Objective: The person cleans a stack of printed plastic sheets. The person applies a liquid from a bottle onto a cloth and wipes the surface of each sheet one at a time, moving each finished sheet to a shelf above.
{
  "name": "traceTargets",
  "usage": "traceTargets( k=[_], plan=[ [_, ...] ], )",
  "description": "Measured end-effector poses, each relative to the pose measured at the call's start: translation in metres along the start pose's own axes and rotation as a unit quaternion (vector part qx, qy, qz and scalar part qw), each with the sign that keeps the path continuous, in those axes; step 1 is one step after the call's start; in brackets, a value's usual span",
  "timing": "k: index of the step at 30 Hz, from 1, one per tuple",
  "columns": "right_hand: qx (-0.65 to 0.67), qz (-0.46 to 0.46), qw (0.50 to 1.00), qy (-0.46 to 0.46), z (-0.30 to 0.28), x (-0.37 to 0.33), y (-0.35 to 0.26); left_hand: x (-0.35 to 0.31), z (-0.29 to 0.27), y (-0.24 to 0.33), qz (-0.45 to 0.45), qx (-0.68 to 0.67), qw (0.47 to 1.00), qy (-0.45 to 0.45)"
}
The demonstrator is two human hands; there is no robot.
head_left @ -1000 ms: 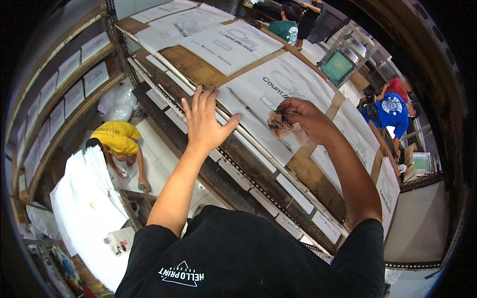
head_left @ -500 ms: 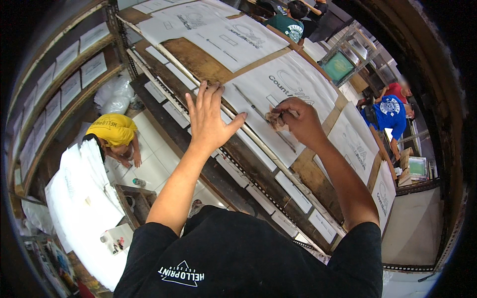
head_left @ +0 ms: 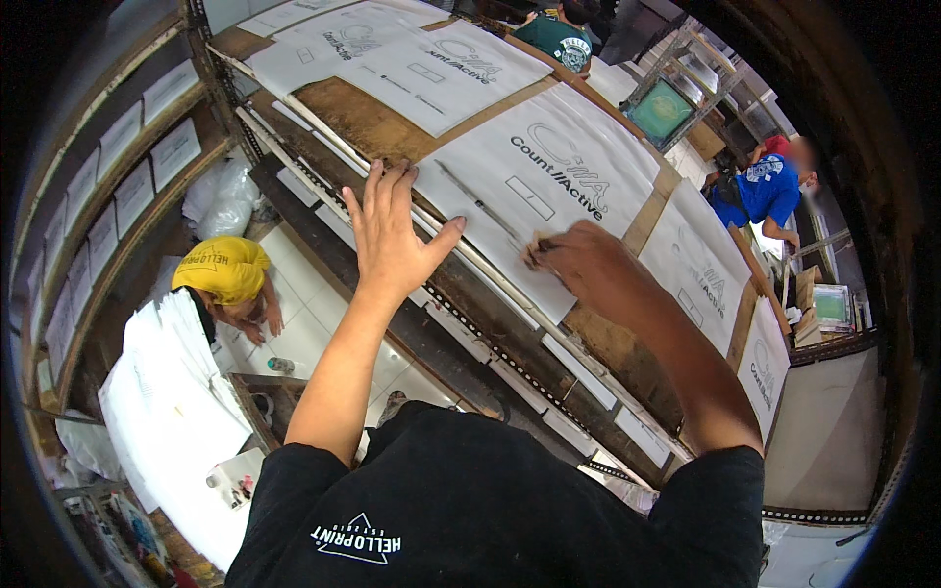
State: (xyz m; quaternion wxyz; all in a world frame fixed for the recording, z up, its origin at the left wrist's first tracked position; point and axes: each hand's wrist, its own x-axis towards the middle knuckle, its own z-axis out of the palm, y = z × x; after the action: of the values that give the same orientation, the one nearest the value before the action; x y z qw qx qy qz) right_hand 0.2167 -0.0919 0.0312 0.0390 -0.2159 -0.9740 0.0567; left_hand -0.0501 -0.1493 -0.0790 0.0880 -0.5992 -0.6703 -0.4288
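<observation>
The white sheet (head_left: 559, 181) lay flat, print up, on the brown surface (head_left: 365, 110), its near edge beside a pale rail (head_left: 495, 279); lying that way, its whole face was open to the right hand (head_left: 598, 265). That hand was over the sheet's near right part, fingers closed on a pale wad (head_left: 536, 238) that was mostly hidden. It was pinched at the fingertips, perhaps so that a small part could meet the sheet with some control; I cannot tell how firmly it pressed. A thin grey streak (head_left: 477, 202) ran along the sheet's near left part toward the wad. Just left of the sheet, the left hand (head_left: 400, 240) held nothing: its fingers were spread apart, palm down, across the rail, probably to steady the leaning body without covering the print. 2 more printed sheets flanked the sheet, 1 on its left (head_left: 446, 83) and 1 on its right (head_left: 694, 265), with brown strips showing between, which likely kept their edges apart.
</observation>
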Motion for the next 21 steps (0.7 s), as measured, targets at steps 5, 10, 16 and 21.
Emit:
traceTargets(
  k=[5, 10, 16, 21],
  plan=[
    [0.037, -0.036, 0.999, -0.011, -0.016, -0.036, -0.001, 0.0, 0.002, 0.003, -0.004, -0.007, 1.0, -0.003],
    [0.175, 0.178, 0.968, -0.014, -0.037, 0.012, 0.007, 0.0, 0.0, 0.001, 0.0, -0.02, 1.0, 0.013],
    [0.196, 0.065, 0.969, 0.135, -0.005, 0.124, 0.028, 0.002, 0.0, 0.002, 0.001, -0.014, 1.0, 0.006],
    [0.165, 0.041, 0.977, 0.127, 0.01, 0.174, 0.017, 0.0, 0.002, -0.002, -0.002, -0.036, 0.999, 0.021]
  ],
)
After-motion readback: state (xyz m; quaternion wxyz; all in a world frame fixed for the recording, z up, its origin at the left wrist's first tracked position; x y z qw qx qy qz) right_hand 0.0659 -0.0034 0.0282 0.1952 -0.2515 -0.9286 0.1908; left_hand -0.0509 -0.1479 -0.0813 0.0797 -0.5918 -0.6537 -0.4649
